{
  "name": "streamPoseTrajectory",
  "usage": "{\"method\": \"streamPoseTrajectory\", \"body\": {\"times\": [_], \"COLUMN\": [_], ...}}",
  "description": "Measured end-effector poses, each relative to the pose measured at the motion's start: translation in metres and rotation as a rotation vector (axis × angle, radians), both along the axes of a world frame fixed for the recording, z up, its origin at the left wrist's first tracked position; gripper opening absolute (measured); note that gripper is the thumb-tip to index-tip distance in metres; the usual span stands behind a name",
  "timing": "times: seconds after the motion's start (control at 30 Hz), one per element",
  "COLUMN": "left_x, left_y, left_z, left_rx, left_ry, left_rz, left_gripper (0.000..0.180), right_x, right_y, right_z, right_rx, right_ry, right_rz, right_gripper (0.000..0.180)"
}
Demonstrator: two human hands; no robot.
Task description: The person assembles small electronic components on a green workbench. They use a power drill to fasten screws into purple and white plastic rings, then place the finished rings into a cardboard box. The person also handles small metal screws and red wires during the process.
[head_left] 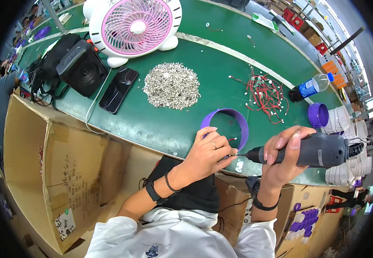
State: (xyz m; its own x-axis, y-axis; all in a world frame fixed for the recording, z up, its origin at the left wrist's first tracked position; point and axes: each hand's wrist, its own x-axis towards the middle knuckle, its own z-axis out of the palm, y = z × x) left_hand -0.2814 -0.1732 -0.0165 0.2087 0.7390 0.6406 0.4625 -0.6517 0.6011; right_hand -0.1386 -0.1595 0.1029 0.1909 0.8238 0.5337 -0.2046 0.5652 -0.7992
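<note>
A purple plastic ring (243, 122) stands at the table's near edge, gripped at its near side by my left hand (208, 151). My right hand (282, 150) is wrapped round a dark grey electric screwdriver (326, 150), held almost level and pointing left. Its thin bit reaches my left fingertips at the ring's wall; whether a screw sits at the tip is too small to tell. Inside the ring shows a short red wire with a white connector (233, 139). Beyond my left hand lies a heap of small silvery screws (171, 86). Red wires with white connectors (266, 95) lie tangled past the ring.
A pink and white fan (137, 28), a black speaker (83, 68) and a phone (118, 90) occupy the left. At right are a cola bottle (310, 88), another purple ring (318, 115) and stacked white rings (339, 172). An open cardboard box (70, 172) stands below left.
</note>
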Motion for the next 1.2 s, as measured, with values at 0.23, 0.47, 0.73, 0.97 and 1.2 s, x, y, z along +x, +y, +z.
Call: {"method": "streamPoseTrajectory", "body": {"times": [0.23,0.47,0.73,0.97,1.2], "left_x": [-0.0001,-0.0014,-0.0011,-0.0005,-0.0004], "left_y": [0.0007,-0.0002,0.0009,0.0008,0.0024], "left_z": [-0.0020,-0.0018,-0.0027,-0.0040,-0.0049], "left_rx": [-0.008,-0.015,-0.031,-0.013,-0.013], "left_ry": [-0.007,-0.006,0.005,-0.004,-0.012], "left_rz": [0.003,-0.002,-0.010,0.000,-0.009], "left_gripper": [0.020,0.022,0.022,0.023,0.023], "right_x": [-0.0006,0.0014,0.0041,0.0027,-0.0018], "right_y": [0.0038,0.0011,-0.0001,-0.0024,-0.0008], "right_z": [-0.0043,-0.0035,-0.0044,-0.0024,0.0004], "right_rx": [-0.002,0.006,-0.032,-0.048,-0.095], "right_ry": [-0.048,-0.049,-0.095,-0.153,-0.162], "right_rz": [0.016,0.020,0.025,0.003,0.048], "right_gripper": [0.022,0.025,0.030,0.031,0.032]}}
